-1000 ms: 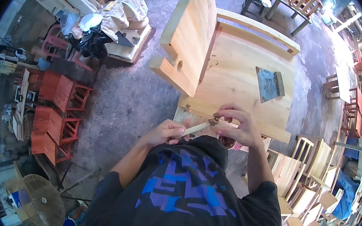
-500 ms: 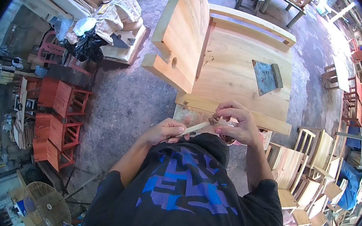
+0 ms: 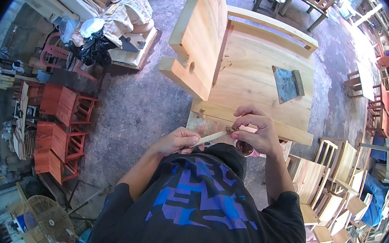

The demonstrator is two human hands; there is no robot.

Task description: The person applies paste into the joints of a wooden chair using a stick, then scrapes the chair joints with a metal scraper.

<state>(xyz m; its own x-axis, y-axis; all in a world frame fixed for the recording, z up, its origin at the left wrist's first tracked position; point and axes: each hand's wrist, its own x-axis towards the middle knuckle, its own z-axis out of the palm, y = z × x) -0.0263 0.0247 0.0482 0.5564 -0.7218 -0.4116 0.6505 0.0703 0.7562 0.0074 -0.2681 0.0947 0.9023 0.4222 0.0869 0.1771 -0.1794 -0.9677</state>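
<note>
Left fingers (image 3: 187,132) apparently snug around stick (image 3: 211,138)

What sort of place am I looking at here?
Probably a furniture workshop: a big unpainted wooden piece is in front of the person, red wooden furniture is lined up at left, and bare-wood furniture crowds the right.

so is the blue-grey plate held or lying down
Lying down: the plate rests on the wooden panel, while the left hand holds a pale stick and the right hand pinches brown material at its tip.
</note>
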